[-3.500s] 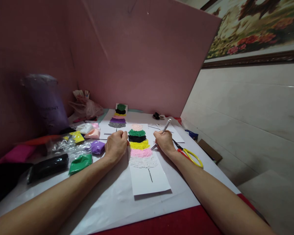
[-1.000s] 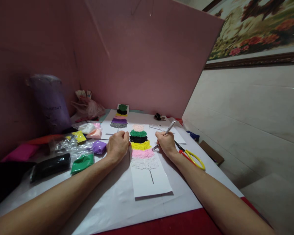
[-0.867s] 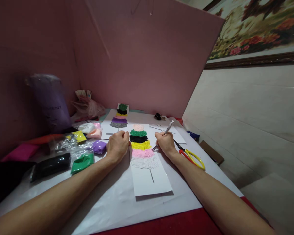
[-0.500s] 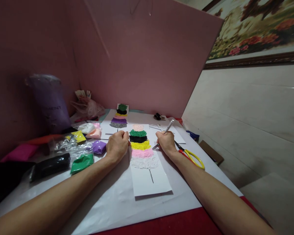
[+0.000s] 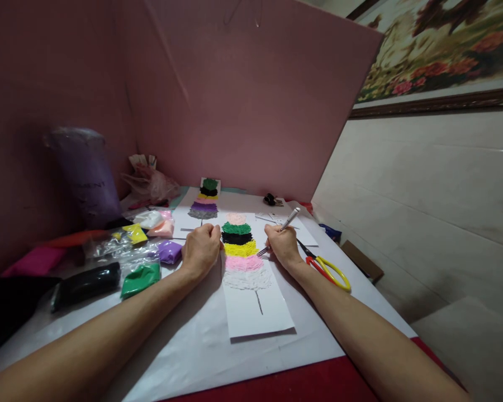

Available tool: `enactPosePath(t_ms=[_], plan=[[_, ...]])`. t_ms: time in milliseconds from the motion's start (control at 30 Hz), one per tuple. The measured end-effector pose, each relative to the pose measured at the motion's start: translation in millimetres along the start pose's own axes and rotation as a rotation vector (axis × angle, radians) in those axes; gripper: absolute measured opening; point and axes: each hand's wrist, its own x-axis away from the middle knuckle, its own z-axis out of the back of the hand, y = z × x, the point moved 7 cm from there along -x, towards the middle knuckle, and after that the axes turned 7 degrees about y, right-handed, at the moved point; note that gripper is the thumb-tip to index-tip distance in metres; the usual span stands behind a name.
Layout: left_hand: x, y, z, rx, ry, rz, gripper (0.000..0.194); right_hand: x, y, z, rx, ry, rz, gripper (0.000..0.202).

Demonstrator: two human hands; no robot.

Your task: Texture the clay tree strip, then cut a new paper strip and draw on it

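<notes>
A long white card (image 5: pixel 251 318) lies before me, with clay bands in pale pink, green, black, yellow, pink and white, and a dark stem line below. My left hand (image 5: pixel 201 249) is closed at the card's left edge, beside the black and yellow bands; its fingertips are partly hidden. My right hand (image 5: pixel 283 244) grips a fork (image 5: pixel 290 218) with a striped handle. The fork's tines point down-left and meet the right end of the clay where the yellow and pink bands join. Scissors (image 5: pixel 327 271) with red and yellow handles lie beside my right wrist.
Bagged clay lies at the left: purple (image 5: pixel 169 252), green (image 5: pixel 141 279), black (image 5: pixel 86 286) and yellow (image 5: pixel 134 233). Behind stands a second card with clay bands (image 5: pixel 204 206). A purple cylinder (image 5: pixel 84 178) is at far left; a pink panel (image 5: pixel 243 106) rises behind.
My right hand and the fork have shifted slightly left and up, bringing the tines from the pink band's edge to the yellow-pink border. My left hand stays in place.
</notes>
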Motion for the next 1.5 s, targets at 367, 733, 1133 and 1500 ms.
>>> enactPosePath(t_ms=[367,733,1133,1500], plan=[[-0.3,-0.4,-0.4,0.008,0.008,-0.003,0.033,-4.2,4.8,-0.6,0.033,0.017,-0.005,0.032],[-0.4,-0.7,-0.7,0.006,-0.007,0.007,0.034,-8.8,8.5,6.6,-0.012,0.082,-0.072,0.031],[-2.1,-5.1,0.9,0.049,0.061,0.007,0.033,-1.7,-4.7,2.7,-0.158,-0.019,0.026,0.045],[-8.4,-14.0,4.5,0.186,0.169,0.052,0.031,6.1,-1.1,-11.4,-0.202,-0.158,0.109,0.049]])
